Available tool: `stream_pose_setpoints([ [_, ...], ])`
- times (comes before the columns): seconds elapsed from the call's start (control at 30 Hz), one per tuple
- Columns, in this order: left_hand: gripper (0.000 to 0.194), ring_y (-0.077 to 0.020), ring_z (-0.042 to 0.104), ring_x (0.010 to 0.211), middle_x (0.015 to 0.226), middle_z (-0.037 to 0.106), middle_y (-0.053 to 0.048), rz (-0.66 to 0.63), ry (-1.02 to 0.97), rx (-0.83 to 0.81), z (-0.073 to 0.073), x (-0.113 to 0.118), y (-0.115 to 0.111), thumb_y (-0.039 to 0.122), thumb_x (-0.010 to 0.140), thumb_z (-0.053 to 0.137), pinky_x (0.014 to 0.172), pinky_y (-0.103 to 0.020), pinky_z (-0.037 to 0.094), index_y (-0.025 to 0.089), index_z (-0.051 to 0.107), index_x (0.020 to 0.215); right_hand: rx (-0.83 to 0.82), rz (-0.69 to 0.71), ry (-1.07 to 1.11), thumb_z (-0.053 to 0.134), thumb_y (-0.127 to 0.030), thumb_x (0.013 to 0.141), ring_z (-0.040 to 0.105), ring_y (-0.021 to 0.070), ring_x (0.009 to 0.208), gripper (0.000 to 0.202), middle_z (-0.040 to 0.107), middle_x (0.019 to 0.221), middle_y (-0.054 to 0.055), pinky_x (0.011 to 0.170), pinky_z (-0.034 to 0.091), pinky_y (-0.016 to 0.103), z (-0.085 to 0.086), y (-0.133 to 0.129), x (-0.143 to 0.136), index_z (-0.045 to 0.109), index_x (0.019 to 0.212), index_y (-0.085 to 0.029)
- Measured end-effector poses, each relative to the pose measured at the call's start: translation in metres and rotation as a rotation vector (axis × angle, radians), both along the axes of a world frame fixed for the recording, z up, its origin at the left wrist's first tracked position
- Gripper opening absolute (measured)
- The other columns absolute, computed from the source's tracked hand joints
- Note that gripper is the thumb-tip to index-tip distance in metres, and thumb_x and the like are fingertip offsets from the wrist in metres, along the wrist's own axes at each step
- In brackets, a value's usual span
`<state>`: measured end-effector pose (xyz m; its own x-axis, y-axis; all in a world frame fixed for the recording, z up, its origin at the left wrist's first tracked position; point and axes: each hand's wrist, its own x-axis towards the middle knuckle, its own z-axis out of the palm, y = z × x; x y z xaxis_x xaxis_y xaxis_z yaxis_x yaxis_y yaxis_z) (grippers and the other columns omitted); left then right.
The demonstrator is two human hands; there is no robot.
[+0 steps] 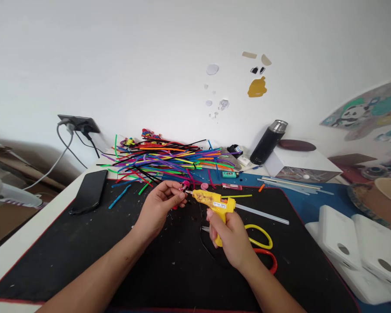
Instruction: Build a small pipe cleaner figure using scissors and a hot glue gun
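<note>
Pinches small, roundish pink piece (185, 184) in left hand (159, 204), wraps right hand (231, 237) around yellow plastic glue gun (206, 198), could burn fingertips (181, 197) through slipping metallic nozzle (189, 191).

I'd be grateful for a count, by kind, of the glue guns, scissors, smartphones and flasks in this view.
Glue gun: 1
Scissors: 1 pair
Smartphone: 1
Flask: 1
Total: 4
</note>
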<state>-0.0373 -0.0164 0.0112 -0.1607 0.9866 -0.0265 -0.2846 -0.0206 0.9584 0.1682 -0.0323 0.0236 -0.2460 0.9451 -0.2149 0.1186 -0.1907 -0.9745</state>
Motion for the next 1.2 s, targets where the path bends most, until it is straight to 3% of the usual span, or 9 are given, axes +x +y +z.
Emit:
stream_pose_setpoints([
  [1.2,0.040,-0.0146,0.069,0.063,0.072,0.072,0.001,0.009,0.012,0.017,0.0048,0.0027,-0.0019,0.033,0.070,0.097,0.058,-0.023,0.051,0.018,0.070,0.096,0.024,-0.007,-0.031,0.065,-0.078,0.084,0.043,0.0117,0.038,0.062,0.045,0.041,-0.004,0.043,0.036,0.026,-0.0025,-0.0033,-0.0015,0.048,0.058,-0.024],
])
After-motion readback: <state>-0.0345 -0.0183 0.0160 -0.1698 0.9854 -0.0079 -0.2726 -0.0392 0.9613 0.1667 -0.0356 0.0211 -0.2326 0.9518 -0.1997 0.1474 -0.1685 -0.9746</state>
